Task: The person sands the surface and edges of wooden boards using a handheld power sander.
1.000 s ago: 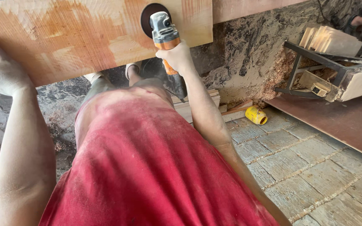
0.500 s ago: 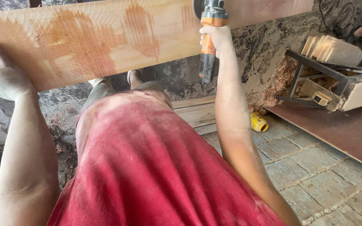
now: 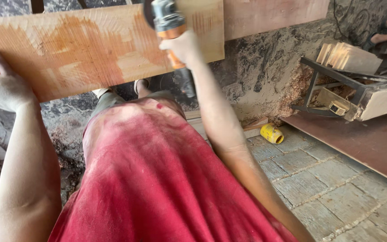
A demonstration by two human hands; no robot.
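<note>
Left hand (image 3: 1, 87) presses the near edge of the plank (image 3: 90, 49), thumb up on its face, fingers curled under and out of sight. Plank lies crosswise in front of the person: pale wood, patchy orange-brown stain, fine scratch lines. Right hand (image 3: 182, 47) is wrapped tight round the orange grip of a grinder (image 3: 169, 27), whose grey head sits on the plank's right end; the disc is cut off by the top edge. Lower body of the tool blurred. Yellow can (image 3: 272, 133) lies on the paved floor (image 3: 328, 179), well apart.
</note>
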